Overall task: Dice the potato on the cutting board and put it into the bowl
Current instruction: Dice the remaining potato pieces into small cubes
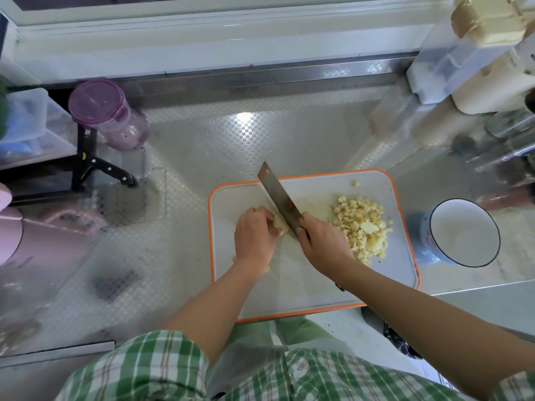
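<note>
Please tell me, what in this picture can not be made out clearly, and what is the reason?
Potato piece, head view: mostly covered by the left hand and cleaver; its remaining size is unclear.
Cleaver handle: hidden inside the right hand.
Black knife: blade hidden under the rack.
Containers at the right edge: blurred and cut off by the frame.

A checker-embossed steel table [202, 157] catches bright glare; a white window frame [173, 44] runs along its far edge.
</note>
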Demonstrator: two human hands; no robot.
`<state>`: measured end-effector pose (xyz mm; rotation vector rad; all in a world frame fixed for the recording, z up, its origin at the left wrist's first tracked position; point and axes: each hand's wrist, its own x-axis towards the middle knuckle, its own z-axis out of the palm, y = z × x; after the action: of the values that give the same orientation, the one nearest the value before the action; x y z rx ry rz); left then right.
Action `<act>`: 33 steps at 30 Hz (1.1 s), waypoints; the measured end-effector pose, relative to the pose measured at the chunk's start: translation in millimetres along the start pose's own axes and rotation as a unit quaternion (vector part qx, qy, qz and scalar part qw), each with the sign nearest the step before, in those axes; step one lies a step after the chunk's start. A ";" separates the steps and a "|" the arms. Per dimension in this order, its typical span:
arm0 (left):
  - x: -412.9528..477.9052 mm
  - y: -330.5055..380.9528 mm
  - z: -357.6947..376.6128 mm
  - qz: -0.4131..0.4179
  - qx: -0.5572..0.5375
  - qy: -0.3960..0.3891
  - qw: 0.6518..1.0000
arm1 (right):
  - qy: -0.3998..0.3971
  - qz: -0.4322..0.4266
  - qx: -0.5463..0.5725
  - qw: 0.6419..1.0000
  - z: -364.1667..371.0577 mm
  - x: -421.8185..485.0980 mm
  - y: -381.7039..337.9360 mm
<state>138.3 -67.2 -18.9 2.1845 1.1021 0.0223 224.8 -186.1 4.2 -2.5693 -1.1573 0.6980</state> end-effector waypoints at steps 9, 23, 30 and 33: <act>-1.6 -2.8 0.4 0.005 0.001 0.009 1.000 | -0.026 -0.049 -0.010 0.998 -9.8 -3.1 4.2; 0.5 -2.2 2.1 -0.004 0.006 0.006 1.000 | 0.005 -0.006 0.007 1.000 2.5 1.5 -4.8; -0.1 -7.0 1.8 0.008 0.011 0.017 1.000 | -0.009 -0.042 0.014 0.999 -6.3 -3.5 -0.7; 0.8 -5.9 1.9 0.006 0.009 0.016 1.000 | -0.020 -0.047 -0.003 0.999 -4.2 -1.2 -0.4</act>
<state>135.2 -65.3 -24.0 2.2132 1.1108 0.0539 226.0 -186.8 8.3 -2.4973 -1.2860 0.7293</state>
